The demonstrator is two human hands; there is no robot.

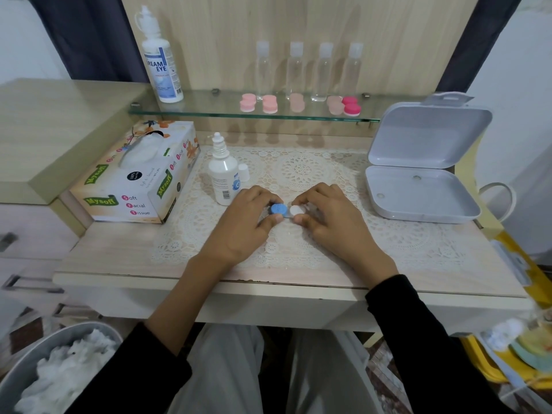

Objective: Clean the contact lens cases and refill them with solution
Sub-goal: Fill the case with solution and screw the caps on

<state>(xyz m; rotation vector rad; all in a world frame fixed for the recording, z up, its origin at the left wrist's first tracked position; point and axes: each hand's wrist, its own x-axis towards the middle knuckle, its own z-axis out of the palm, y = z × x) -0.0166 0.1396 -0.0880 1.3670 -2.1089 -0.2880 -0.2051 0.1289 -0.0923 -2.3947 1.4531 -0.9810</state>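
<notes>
A contact lens case with one blue cap and one white cap lies on the lace mat in the middle of the desk. My left hand pinches the blue cap between thumb and fingers. My right hand pinches the white cap the same way. A small white solution bottle stands uncapped just left of my left hand, with its loose cap beside it. Several pink lens cases sit on the glass shelf behind.
A tissue box lies at the left, and an open white plastic box at the right. A large solution bottle and several clear bottles stand on the glass shelf. A bin with used tissues sits at the lower left.
</notes>
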